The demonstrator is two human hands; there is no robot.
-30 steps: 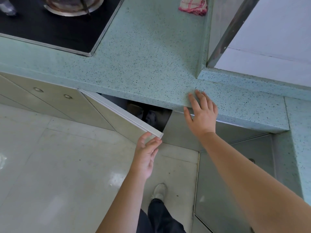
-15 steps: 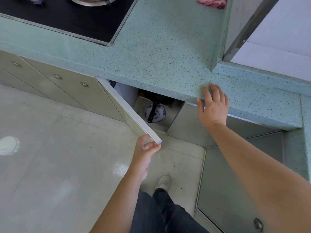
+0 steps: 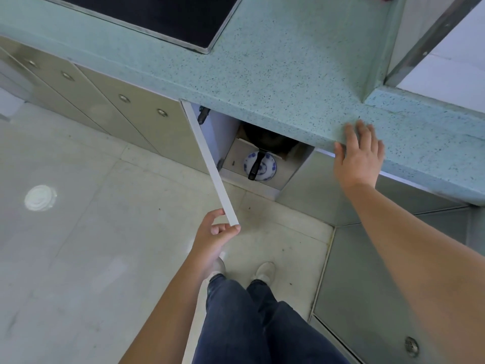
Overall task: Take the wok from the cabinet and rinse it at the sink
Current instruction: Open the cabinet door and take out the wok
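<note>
Wok (image 3: 270, 140) sits in cabinet (image 3: 287, 170); L grip (image 3: 215, 237) pinches door (image 3: 210, 164), R grip (image 3: 358, 158) flat on counter (image 3: 288, 88).

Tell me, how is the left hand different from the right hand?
The left hand pinches the edge of the open cabinet door; the right hand rests on the countertop. The left hand's fingers are curled; the right hand's are straight. The left hand is low, over the floor; the right hand is higher. Both are bare, and neither touches the wok.
</note>
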